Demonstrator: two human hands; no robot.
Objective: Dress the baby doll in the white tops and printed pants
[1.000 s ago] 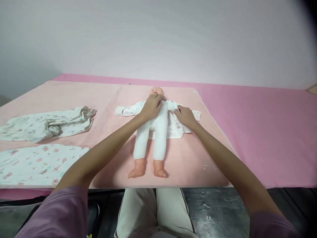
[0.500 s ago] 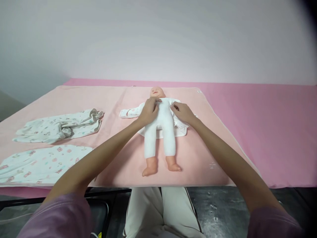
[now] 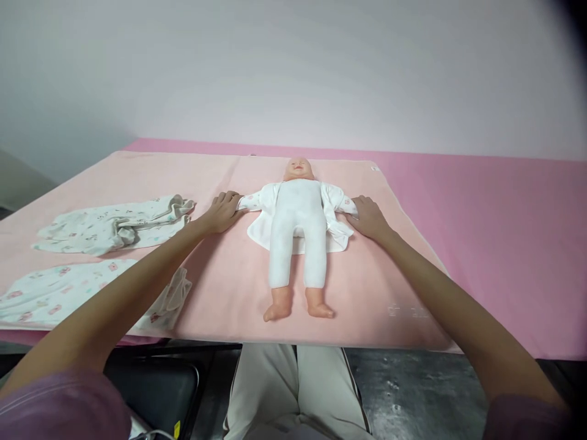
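Fingers of the left hand (image 3: 223, 211): close together and extended to the end of the left-lying sleeve (image 3: 250, 201); whether they clamp the cuff or merely rest on it cannot be told. Fingers of the right hand (image 3: 370, 219): bent together about the end of the opposite sleeve (image 3: 346, 205); the closure of the grip is likewise hidden.

Both sleeves belong to a white, long-sleeved cloth top with a small pink print (image 3: 260, 229), open at the front, its panels spread to either side and its lower edge visible between the legs of the doll. The baby doll with a white fabric body and peach-coloured plastic head and feet (image 3: 299, 201) lies face up upon it, head toward the wall (image 3: 321, 73), arms extended sideways within the sleeves.

The step in hand appears to be the straightening of the sleeves along both arms. Any further adjustment would call for light, even tension at the two cuffs, the torso remaining level; an unequal pull could turn the doll or bunch the fabric.

Beneath lies a pale pink cloth mat (image 3: 220, 305) over a brighter pink table cover (image 3: 481, 232). Beyond the left forearm, a white garment with grey-green trim (image 3: 87, 229) lies flattened; nearer, partly behind that forearm, a white garment with pink motifs (image 3: 50, 290).
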